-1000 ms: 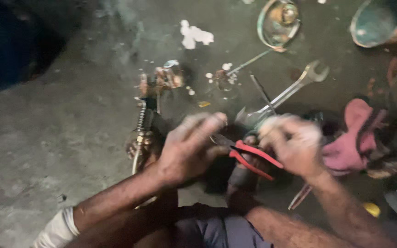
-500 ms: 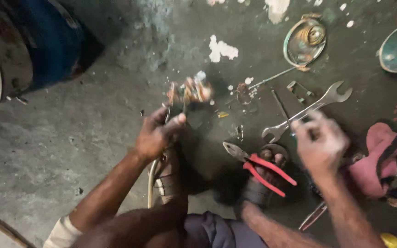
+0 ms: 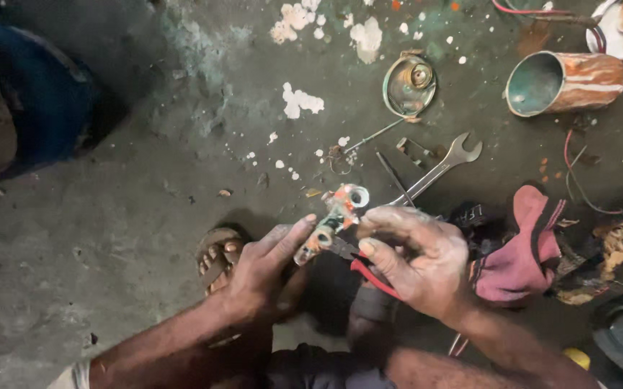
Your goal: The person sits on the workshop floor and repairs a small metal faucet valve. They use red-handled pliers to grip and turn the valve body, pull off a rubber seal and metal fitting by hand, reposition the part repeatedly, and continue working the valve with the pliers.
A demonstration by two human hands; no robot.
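- Nearest the camera: two bare forearms reaching up from the bottom edge, over dark cloth at the lap.
- Left hand (image 3: pixel 257 277) just left of the small metal fitting (image 3: pixel 333 220), fingers mostly extended, index fingertip and thumb pinching the fitting's lower end.
- Right hand (image 3: pixel 416 259) just right of the fitting, fingers curled tight around red-handled pliers (image 3: pixel 369 274); pliers' nose pressed against the fitting's lower part, red grips poking out under the palm.
- Metal fitting held above the floor between both hands, tilted, with a round open ring at its upper end and orange-red smears on the body.
- Sandalled foot (image 3: pixel 216 259) on the floor, left of and below the fitting, partly behind the left wrist.
- Pink rag (image 3: pixel 524 248) right of the fitting, beyond the right hand, crumpled on the floor.
- Open-ended spanner (image 3: pixel 437 169) up and right of the fitting, lying slantwise, jaw end farthest away.
- Thin bent wire piece (image 3: pixel 358 144) just above the fitting, on the grimy concrete floor (image 3: pixel 109 216).
- Round metal cap (image 3: pixel 408 86) farther up from the fitting, lying flat.
- Copper-coloured can (image 3: pixel 563 81) far up and right of the fitting, on its side, its greenish inside showing at the open left end.
- White paint flecks (image 3: pixel 300 101) above the fitting, scattered across the floor.
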